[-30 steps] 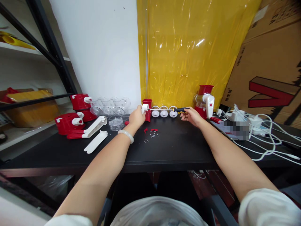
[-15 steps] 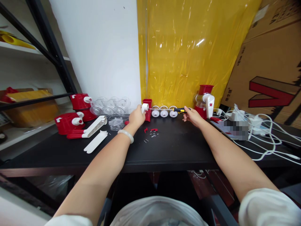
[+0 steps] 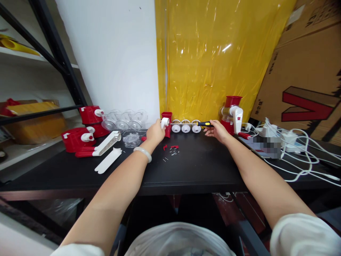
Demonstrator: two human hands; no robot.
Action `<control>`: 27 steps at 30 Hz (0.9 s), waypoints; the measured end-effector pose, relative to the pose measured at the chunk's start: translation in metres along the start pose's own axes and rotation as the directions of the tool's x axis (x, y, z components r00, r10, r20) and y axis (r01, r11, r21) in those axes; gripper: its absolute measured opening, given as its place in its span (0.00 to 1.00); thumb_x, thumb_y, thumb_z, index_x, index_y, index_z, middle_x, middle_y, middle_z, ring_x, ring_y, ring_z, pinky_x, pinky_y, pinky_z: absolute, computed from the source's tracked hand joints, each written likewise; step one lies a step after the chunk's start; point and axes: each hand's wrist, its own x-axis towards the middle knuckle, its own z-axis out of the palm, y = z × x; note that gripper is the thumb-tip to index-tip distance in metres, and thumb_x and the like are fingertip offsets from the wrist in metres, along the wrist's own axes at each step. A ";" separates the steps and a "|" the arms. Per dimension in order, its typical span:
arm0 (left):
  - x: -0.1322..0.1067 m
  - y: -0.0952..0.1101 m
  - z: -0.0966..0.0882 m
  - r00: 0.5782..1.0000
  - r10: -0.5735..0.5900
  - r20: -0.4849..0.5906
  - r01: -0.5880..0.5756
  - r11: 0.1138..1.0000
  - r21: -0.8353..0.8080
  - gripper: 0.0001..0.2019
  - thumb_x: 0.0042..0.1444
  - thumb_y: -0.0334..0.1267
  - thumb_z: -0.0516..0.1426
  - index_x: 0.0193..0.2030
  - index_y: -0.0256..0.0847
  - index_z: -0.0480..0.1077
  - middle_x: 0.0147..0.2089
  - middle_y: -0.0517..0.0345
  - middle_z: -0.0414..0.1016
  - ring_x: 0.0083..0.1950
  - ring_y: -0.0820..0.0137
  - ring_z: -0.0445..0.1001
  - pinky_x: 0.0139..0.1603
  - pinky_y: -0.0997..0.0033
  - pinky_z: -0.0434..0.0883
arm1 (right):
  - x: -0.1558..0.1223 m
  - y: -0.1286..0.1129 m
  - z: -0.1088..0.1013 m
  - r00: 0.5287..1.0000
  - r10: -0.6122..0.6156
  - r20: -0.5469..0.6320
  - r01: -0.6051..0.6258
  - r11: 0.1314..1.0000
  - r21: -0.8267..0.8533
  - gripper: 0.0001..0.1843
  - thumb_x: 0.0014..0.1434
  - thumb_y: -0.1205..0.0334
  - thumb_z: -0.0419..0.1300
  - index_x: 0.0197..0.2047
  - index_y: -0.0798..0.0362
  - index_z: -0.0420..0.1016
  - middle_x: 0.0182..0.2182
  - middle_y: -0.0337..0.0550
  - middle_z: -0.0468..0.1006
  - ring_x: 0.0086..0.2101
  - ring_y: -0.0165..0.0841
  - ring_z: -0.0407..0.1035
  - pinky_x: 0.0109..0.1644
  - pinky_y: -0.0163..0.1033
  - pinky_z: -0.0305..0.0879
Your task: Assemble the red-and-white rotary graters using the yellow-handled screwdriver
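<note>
My left hand is closed around a white plastic part with a round opening facing right. With my right hand I hold a screwdriver by the end of its black and yellow handle; the lower fingers are loosely extended. Its shaft runs level to the left and its tip meets the white part's opening, where the exact contact is hidden. Behind my left hand stands a red plastic chute. Small screws and little red pieces lie on the black table below.
Red housings, white handle shells and clear plastic parts occupy the left side. White-rimmed discs stand at the back. To the right are an assembled red-and-white machine, a tablet and tangled white cables.
My right hand has shifted slightly on the screwdriver handle, its fingers now more extended. The handle sits a touch farther right. My left hand and the white part have hardly moved.
</note>
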 end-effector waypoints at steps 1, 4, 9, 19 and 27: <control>0.000 0.000 0.000 1.000 -0.001 0.000 0.001 1.000 0.000 0.14 0.61 0.45 0.52 0.51 0.44 0.63 0.44 0.48 0.78 0.45 0.57 0.77 0.41 0.64 0.69 | -0.001 0.000 0.000 1.000 -0.007 0.016 0.007 1.000 0.021 0.17 0.58 0.48 0.58 0.42 0.46 0.57 0.25 0.36 0.77 0.22 0.30 0.72 0.29 0.35 0.70; 0.000 0.001 -0.001 1.000 -0.002 0.002 0.002 1.000 0.001 0.14 0.61 0.45 0.52 0.51 0.43 0.62 0.45 0.48 0.78 0.45 0.57 0.77 0.41 0.63 0.69 | -0.002 0.000 -0.002 0.998 -0.028 0.062 0.025 0.999 0.046 0.19 0.52 0.53 0.59 0.43 0.46 0.55 0.26 0.35 0.77 0.24 0.30 0.73 0.31 0.36 0.70; -0.001 0.001 -0.002 1.000 -0.006 0.009 0.006 1.000 0.000 0.15 0.61 0.45 0.52 0.51 0.43 0.63 0.45 0.47 0.78 0.45 0.57 0.77 0.41 0.63 0.69 | -0.003 -0.001 -0.001 0.997 -0.027 0.067 0.025 0.999 0.033 0.19 0.51 0.54 0.60 0.41 0.47 0.56 0.27 0.35 0.76 0.24 0.30 0.72 0.31 0.37 0.69; 0.000 0.000 -0.001 0.999 -0.025 0.021 0.025 1.000 -0.007 0.16 0.62 0.45 0.51 0.53 0.42 0.63 0.45 0.46 0.78 0.47 0.56 0.76 0.43 0.63 0.69 | -0.003 0.000 0.001 0.996 -0.031 0.086 0.024 0.996 0.089 0.21 0.51 0.46 0.66 0.35 0.49 0.61 0.20 0.31 0.69 0.20 0.26 0.67 0.29 0.34 0.67; 0.002 -0.001 0.001 1.000 -0.007 -0.006 0.007 1.000 -0.029 0.16 0.61 0.45 0.52 0.52 0.42 0.63 0.45 0.47 0.78 0.47 0.57 0.77 0.42 0.64 0.69 | 0.004 0.010 -0.003 0.992 -0.123 -0.009 0.122 0.990 -0.069 0.27 0.53 0.34 0.60 0.26 0.49 0.60 0.12 0.29 0.60 0.14 0.25 0.58 0.32 0.39 0.72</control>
